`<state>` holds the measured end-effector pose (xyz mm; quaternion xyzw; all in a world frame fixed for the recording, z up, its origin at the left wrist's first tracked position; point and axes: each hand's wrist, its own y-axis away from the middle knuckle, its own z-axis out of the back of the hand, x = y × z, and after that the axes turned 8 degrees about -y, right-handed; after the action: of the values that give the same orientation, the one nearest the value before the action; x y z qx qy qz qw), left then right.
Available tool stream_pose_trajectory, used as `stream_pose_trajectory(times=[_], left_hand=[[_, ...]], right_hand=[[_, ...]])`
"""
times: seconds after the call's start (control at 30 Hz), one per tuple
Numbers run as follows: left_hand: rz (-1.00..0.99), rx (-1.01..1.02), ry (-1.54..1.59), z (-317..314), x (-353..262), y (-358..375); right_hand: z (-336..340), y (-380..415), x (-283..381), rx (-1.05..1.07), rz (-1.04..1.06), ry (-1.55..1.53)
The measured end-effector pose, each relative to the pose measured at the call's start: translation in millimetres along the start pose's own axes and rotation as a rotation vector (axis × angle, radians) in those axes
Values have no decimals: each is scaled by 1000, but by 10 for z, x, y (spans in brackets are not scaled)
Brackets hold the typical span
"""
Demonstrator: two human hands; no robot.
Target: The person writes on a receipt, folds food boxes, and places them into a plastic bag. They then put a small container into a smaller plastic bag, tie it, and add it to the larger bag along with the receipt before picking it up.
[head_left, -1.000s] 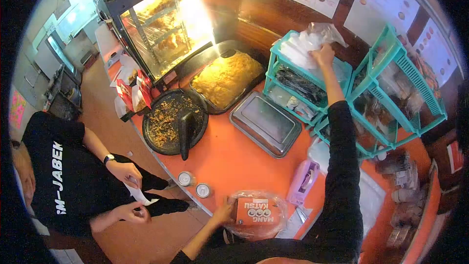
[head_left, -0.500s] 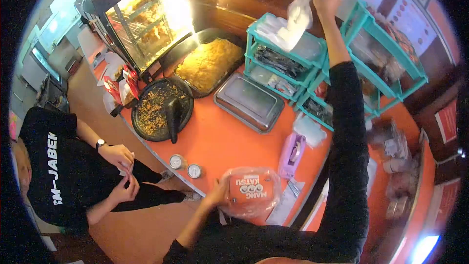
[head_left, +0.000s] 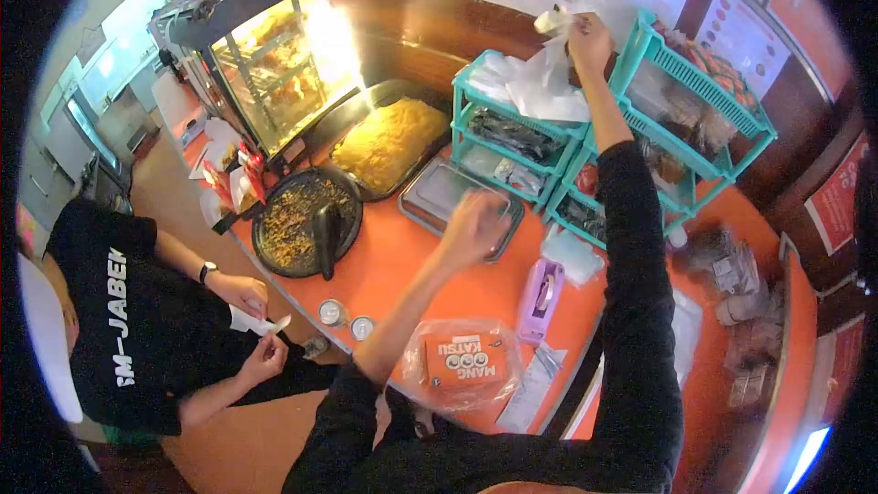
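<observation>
Plastic bag [head_left: 547, 73], thin and clear, hangs from the right hand [head_left: 588, 39], which is raised at about one o'clock above the top tier of the teal rack [head_left: 476, 119]; the fingers are pinched together on the bag's upper edge, and its lower part is draped on the stack of bags in that tier. The step in hand looks like drawing one bag off the stack. The left hand [head_left: 473, 227] is lifted mid-air over the metal tray [head_left: 430, 201] near the centre, blurred, fingers loosely curled and holding nothing. At six o'clock, near the counter's edge, sits the wrapped food box [head_left: 460, 361] with orange label, apart from both hands. A mortar with pestle [head_left: 306, 220] lies at nine o'clock of the tray, two small tins [head_left: 346, 320] at seven, a purple tape dispenser [head_left: 540, 293] at four. A second person in a black shirt stands at the left, hands [head_left: 251, 325] on a slip of paper. Next, in my judgement, the bag needs two hands to part its mouth.
</observation>
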<state>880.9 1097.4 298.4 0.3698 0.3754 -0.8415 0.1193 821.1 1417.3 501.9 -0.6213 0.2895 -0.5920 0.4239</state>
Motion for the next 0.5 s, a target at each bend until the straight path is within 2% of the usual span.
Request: stream_pose_trajectory(times=[0.07, 0.17, 0.23, 0.27, 0.3, 0.33, 0.37, 0.43, 0.47, 0.5], left_hand=[[-33, -300, 125, -19, -138, -776], [-93, -339, 165, -34, -192, -1745], [-261, -191, -157, -297, 221, -2241], [-257, -174, -152, -424, 402, -2369], [-217, -42, -378, -550, 557, -2454], [-180, 90, -601, -640, 632, -2546], [-183, 105, -591, -656, 606, -2597], [-249, 126, -811, -612, 553, -2640], [-315, 189, -729, -616, 639, -2699], [-381, 250, -645, -610, 746, -2795]], right_hand=[[2, 24, 7, 27, 42, -19], [-16, -21, -46, 109, 92, -115], [55, -11, 98, 154, 89, -187], [219, -64, 404, 62, 96, -84], [380, -151, 679, -28, 103, 21], [494, -268, 813, -97, 283, -77], [613, -378, 937, -164, 463, -170], [981, -390, 1392, -104, 612, -276], [1132, -375, 1519, -146, 708, -218], [1180, -306, 1580, -143, 695, -191]])
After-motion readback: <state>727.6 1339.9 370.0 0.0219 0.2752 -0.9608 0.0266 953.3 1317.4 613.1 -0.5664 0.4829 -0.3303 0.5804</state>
